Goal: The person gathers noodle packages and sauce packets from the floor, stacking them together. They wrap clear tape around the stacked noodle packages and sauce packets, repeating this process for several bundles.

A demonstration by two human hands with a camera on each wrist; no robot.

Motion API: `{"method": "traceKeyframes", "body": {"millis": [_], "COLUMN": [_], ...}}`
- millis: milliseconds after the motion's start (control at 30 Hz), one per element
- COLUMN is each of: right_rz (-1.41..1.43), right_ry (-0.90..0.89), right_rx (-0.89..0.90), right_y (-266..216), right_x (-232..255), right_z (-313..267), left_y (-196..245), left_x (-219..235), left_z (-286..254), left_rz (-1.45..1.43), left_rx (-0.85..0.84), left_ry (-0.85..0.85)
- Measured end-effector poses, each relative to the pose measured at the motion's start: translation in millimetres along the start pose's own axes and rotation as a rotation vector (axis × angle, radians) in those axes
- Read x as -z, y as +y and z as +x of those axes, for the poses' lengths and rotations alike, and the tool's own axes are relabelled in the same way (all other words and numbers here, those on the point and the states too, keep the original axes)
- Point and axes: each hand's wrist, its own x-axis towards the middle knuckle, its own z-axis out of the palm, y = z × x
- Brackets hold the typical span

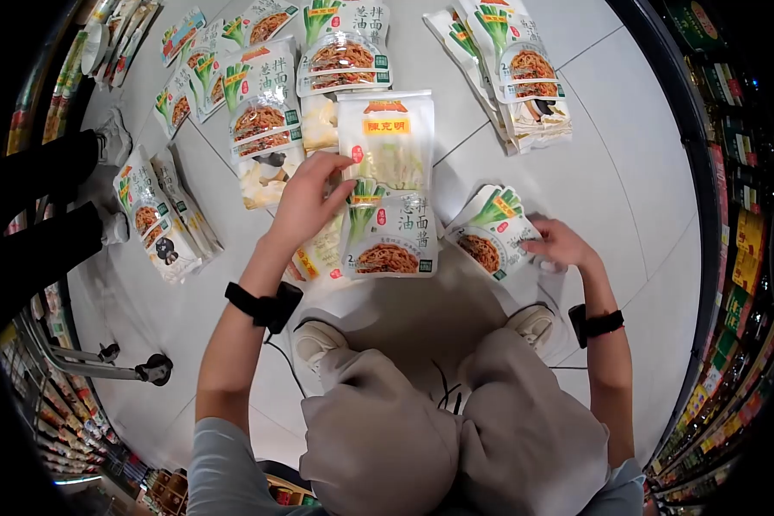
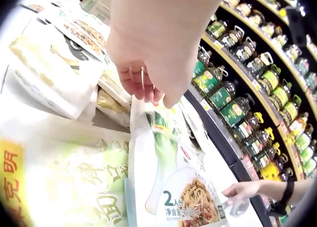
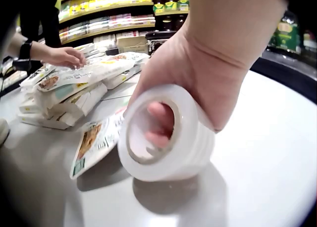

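My left hand rests with loosely bent fingers at the left edge of a stack in the head view. On that stack lies a white noodle pack, with a sauce pouch picturing spring onions and noodles over its lower part. In the left wrist view the fingertips are right at the pouch's top. My right hand holds a roll of clear tape, fingers through its core. Its fingertips are also at the right edge of a loose sauce pouch, which lies tilted on the floor.
Several more noodle-and-sauce packs lie on the tiled floor, with another pair at far right and one set at left. A cart wheel and another person's legs stand left. Shelves line the right side.
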Motion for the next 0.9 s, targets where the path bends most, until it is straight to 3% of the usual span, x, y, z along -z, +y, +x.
{"method": "traceKeyframes", "body": {"millis": [67, 100, 133, 200, 267, 300, 367, 433, 533, 600, 667, 900], "right_rz": [-0.509, -0.583, -0.583, -0.296, 0.096, 0.208, 0.128, 0.101, 0.128, 0.170, 0.171, 0.080], "right_ry": [0.473, 0.744, 0.735, 0.640, 0.390, 0.244, 0.243, 0.299, 0.418, 0.353, 0.339, 0.114], "right_rx": [0.072, 0.201, 0.202, 0.092, 0.285, 0.031, 0.422, 0.390, 0.410, 0.275, 0.280, 0.270], "right_y": [-3, -7, -20, -45, -48, -86, -67, -74, -64, -65, -69, -65], "right_x": [2, -2, -5, -10, -37, -51, -89, -114, -126, -124, -122, -108], "right_z": [2, 3, 4, 8, 24, 15, 45, 51, 60, 57, 55, 69], "left_y": [7, 11, 12, 12, 13, 13, 17, 24, 11, 7, 6, 12], "left_x": [-2, -3, -4, -6, -5, -4, -5, -5, -12, -19, -22, -32], "left_z": [8, 11, 12, 14, 16, 16, 16, 10, -5, -10, -8, -17], "left_rz": [0.046, 0.110, 0.174, 0.158, 0.145, 0.143, 0.139, 0.106, 0.207, 0.159, 0.189, 0.380], "left_rx": [-0.039, -0.065, -0.089, -0.088, -0.101, -0.094, -0.092, -0.208, -0.314, -0.230, -0.325, -0.332], "left_ry": [-0.023, -0.090, -0.159, -0.152, -0.150, -0.172, -0.196, -0.060, -0.135, -0.110, -0.055, 0.000]}}
